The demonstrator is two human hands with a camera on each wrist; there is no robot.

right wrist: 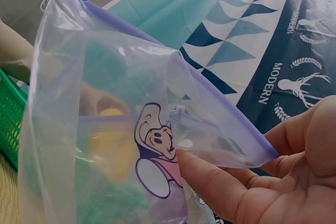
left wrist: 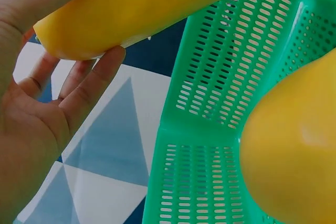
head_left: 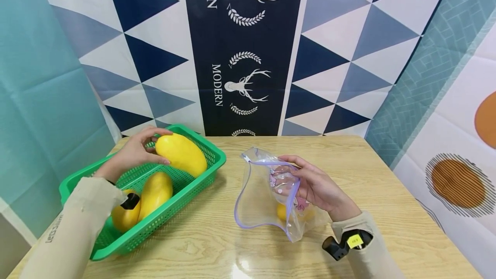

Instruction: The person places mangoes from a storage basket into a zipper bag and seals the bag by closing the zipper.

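Observation:
My left hand (head_left: 135, 150) grips a large yellow mango (head_left: 182, 154) by its near end, thumb on one side and fingers on the other. The fruit is raised at the far part of a green basket (head_left: 155, 223), overlapping its rim in the head view. Two more yellow mangoes lie in the basket, one (head_left: 156, 193) beside the other (head_left: 123, 218), which the left wrist camera partly covers. With its fingers, my right hand (head_left: 317, 186) pinches the purple-edged mouth of a clear zip bag (head_left: 255, 197), which gapes open. Something yellow (head_left: 282, 211) shows low inside the bag, mostly hidden.
The basket takes up the left side of the wooden table (head_left: 217, 236), its perforated walls standing up around the fruit. Behind the table hangs a patterned cloth (head_left: 244, 111), with a teal cloth (head_left: 46, 76) on the left. A cartoon print (right wrist: 157, 140) marks the bag.

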